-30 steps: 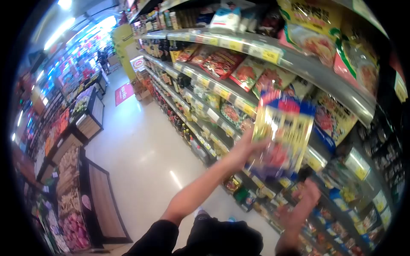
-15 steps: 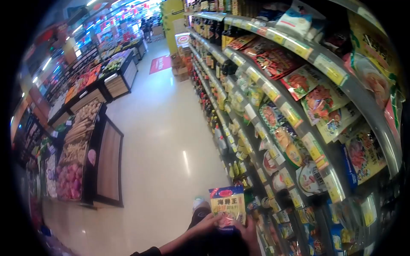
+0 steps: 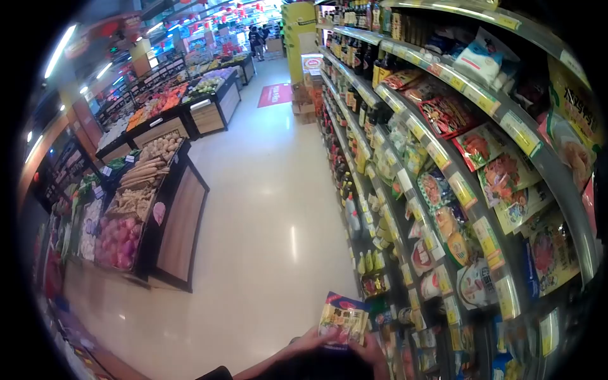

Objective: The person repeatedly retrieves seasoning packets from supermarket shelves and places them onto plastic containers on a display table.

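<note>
Low in the view, a blue and yellow seasoning packet (image 3: 342, 315) with large dark lettering is held up in front of me, tilted to one side. My left hand (image 3: 311, 341) grips its lower left edge, the dark sleeve trailing off to the lower left. On the lower right corner, my right hand (image 3: 367, 348) is closed with the thumb against the packet's front. Just right of the packet rises a grocery shelf whose tiers carry similar seasoning pouches (image 3: 502, 176).
The long curved shelf edge (image 3: 494, 247) with price labels runs along my right. To the left stands a produce stand (image 3: 180, 221) with onions (image 3: 119, 242) and roots. A pale aisle floor (image 3: 259, 190) leads to a red floor mat (image 3: 275, 95), cartons (image 3: 305, 101) and distant people (image 3: 256, 43).
The view has swung so that shelves and stands sit further right. The packet has tilted and appears slightly lower and further right, still in both hands.
</note>
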Tool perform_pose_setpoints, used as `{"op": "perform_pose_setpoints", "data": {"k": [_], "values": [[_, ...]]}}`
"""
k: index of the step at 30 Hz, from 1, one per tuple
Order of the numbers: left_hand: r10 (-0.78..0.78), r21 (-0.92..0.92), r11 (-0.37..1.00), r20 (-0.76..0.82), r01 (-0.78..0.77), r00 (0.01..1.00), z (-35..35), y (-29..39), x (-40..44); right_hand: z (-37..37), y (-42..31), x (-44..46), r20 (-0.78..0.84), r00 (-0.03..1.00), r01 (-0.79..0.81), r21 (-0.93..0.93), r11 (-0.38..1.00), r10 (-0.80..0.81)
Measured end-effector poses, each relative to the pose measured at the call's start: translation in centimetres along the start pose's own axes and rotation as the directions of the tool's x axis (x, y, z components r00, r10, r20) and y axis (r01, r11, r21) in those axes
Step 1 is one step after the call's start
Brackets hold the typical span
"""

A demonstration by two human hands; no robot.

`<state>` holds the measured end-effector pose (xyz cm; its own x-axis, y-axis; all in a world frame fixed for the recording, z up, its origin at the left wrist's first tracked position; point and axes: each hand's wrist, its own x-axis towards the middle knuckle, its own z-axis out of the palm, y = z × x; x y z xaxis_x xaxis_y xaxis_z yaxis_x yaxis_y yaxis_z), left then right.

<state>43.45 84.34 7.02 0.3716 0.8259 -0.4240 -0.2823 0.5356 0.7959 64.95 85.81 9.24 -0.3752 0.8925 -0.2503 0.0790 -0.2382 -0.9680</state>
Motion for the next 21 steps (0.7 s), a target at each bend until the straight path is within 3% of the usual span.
{"op": "perform_pose_setpoints", "data": {"k": [2,4,7,9,11,13,15,17,19,21], "values": [[0.005,-0.01,1.0,-0.023,-0.005,1.0,-0.1,0.7,-2.0,0.7,1.8,0.4,0.151,0.988,-0.021,0.103,0.994,0.005],[0.129,0.069,0.99,-0.057,-0.125,0.99,-0.4,0.2,-3.4,1.0,3.6,1.3,0.312,0.95,-0.071,0.213,0.974,0.001],[0.205,0.155,0.971,-0.161,-0.181,0.965,-0.8,-2.9,-5.2,1.8,8.3,2.5,0.491,0.804,-0.408,0.049,0.912,0.334],[0.247,0.268,0.947,-0.263,-0.176,0.933,-2.2,-4.4,-7.0,4.6,11.3,3.4,0.502,0.858,-0.189,0.115,0.975,0.107],[0.235,0.187,0.966,-0.364,-0.177,0.901,-2.1,-4.7,-10.0,7.4,6.3,2.1,0.542,0.838,-0.188,0.165,0.968,0.07],[0.157,0.033,0.987,-0.475,-0.16,0.866,-1.5,-6.1,-13.5,9.3,6.4,0.4,0.552,0.819,-0.286,0.153,0.946,0.158],[0.006,0.003,1.0,-0.502,-0.006,0.865,-1.4,-8.7,-16.1,11.5,3.8,-0.7,0.578,0.779,-0.382,0.127,0.915,0.245],[-0.151,-0.036,0.987,-0.537,0.156,0.83,-1.1,-11.5,-19.3,13.3,5.0,-1.3,0.621,0.746,-0.338,0.041,0.94,0.241],[-0.072,-0.078,0.996,-0.59,0.032,0.804,0.4,-12.7,-22.2,14.8,5.1,-3.4,0.655,0.7,-0.359,-0.021,0.933,0.284],[-0.044,-0.147,0.987,-0.624,-0.061,0.78,1.4,-15.1,-24.5,15.8,3.0,-5.8,0.694,0.659,-0.238,-0.173,0.956,0.29]]}}
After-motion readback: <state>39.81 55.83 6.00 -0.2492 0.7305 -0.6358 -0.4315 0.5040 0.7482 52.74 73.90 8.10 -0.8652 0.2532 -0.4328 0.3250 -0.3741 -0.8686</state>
